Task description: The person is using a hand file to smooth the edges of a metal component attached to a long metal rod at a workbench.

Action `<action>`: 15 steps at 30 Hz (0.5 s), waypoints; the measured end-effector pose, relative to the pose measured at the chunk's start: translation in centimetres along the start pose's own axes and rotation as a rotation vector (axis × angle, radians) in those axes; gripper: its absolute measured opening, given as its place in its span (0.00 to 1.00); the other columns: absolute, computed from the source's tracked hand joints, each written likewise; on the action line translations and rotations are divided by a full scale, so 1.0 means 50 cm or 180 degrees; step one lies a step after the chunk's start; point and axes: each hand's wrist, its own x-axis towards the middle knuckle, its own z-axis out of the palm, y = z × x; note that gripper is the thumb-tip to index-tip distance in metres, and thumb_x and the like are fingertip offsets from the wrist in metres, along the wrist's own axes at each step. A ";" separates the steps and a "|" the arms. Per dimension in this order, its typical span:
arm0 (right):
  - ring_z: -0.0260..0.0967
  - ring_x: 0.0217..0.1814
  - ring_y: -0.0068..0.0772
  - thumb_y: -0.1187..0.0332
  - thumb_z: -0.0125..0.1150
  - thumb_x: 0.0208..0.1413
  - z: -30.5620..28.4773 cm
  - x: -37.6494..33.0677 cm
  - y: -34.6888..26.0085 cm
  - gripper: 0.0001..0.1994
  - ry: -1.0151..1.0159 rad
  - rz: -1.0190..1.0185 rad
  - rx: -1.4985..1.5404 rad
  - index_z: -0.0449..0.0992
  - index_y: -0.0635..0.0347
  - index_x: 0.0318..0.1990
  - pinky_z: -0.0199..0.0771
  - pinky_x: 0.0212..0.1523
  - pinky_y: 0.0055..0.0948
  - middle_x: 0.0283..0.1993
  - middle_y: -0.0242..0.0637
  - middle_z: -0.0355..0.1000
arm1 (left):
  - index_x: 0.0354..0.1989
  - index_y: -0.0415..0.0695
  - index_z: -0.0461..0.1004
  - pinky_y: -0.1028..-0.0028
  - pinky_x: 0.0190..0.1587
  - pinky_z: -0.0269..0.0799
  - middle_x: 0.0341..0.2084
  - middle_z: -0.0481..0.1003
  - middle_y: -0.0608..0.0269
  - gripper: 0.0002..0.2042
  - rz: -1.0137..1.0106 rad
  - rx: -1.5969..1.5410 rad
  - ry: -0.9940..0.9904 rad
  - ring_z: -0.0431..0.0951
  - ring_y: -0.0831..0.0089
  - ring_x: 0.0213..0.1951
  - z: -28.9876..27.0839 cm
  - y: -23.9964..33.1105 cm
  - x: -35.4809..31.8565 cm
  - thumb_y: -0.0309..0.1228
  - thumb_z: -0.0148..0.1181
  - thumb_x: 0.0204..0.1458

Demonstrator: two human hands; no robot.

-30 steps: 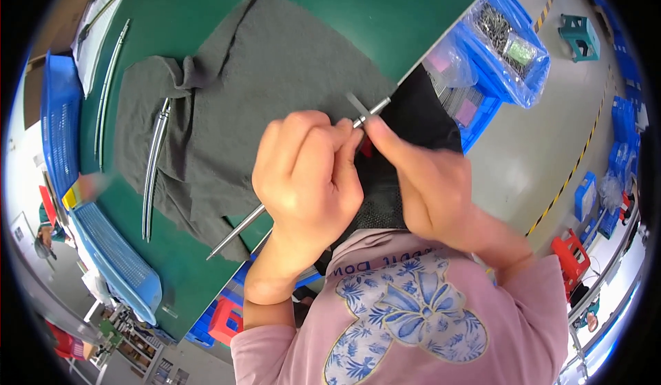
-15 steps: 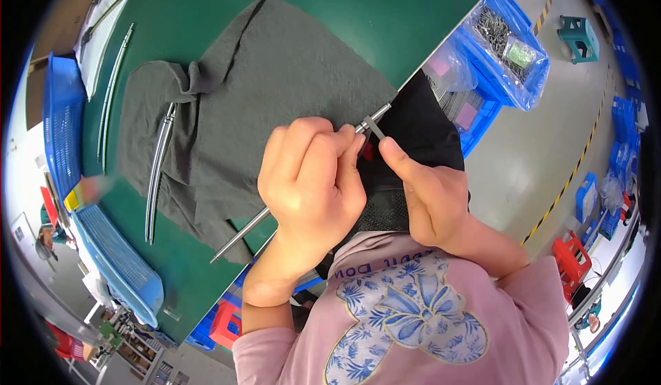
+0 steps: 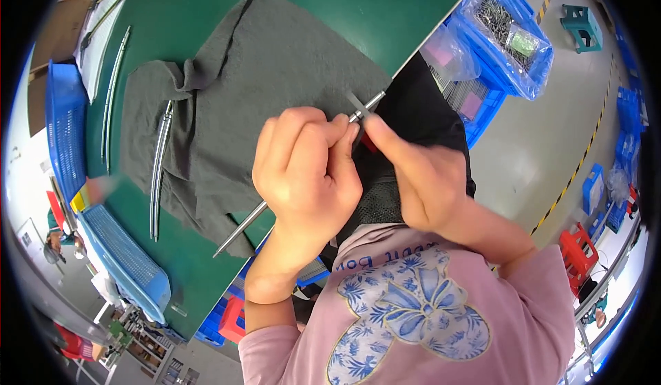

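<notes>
My left hand [image 3: 306, 172] is closed round a thin shiny metal rod [image 3: 241, 231]. The rod slants from lower left to upper right over the table edge, with its stepped far end sticking out past my fingers. A thin flat grey strip [image 3: 354, 101] crosses the rod near that end. My right hand [image 3: 430, 182] is closed on the strip, its thumb or forefinger stretched along it; the other fingers are curled and partly hidden. Under the rod lies a dark grey cloth [image 3: 289, 55], and several similar rods [image 3: 160, 178] rest on it at the left.
The green table [image 3: 358, 6] carries more rods [image 3: 110, 103] and blue baskets [image 3: 124, 254] at its left edge. At the right stand blue bins, one with bagged small metal parts [image 3: 494, 20]. A teal stool [image 3: 582, 27] and a red stool [image 3: 578, 254] are on the floor.
My right hand has moved up and left, and the grey strip now reaches further across the rod's far side. My left hand still grips the rod, shifted slightly.
</notes>
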 end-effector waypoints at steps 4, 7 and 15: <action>0.56 0.09 0.26 0.77 0.54 0.40 0.012 0.048 0.000 0.29 0.0154 -0.0149 -0.0091 0.74 0.57 0.56 0.58 0.12 0.27 0.13 0.28 0.57 | 0.24 0.40 0.73 0.70 0.22 0.61 0.22 0.70 0.60 0.08 0.0033 0.0067 -0.0060 0.67 0.64 0.21 -0.001 0.003 0.001 0.16 0.66 0.35; 0.54 0.08 0.25 0.77 0.54 0.39 0.012 0.039 -0.003 0.28 0.0279 -0.0344 -0.0219 0.75 0.58 0.55 0.57 0.11 0.25 0.12 0.27 0.56 | 0.24 0.40 0.73 0.70 0.22 0.61 0.22 0.70 0.60 0.08 -0.0115 0.0009 -0.0130 0.67 0.64 0.21 -0.009 0.004 0.000 0.16 0.66 0.35; 0.54 0.09 0.25 0.74 0.55 0.38 0.016 0.030 0.001 0.28 0.0257 -0.0170 -0.0226 0.77 0.53 0.54 0.54 0.11 0.27 0.12 0.27 0.54 | 0.24 0.40 0.73 0.70 0.24 0.63 0.22 0.70 0.61 0.09 -0.0106 0.0114 -0.0153 0.68 0.64 0.22 -0.008 0.006 0.003 0.16 0.66 0.36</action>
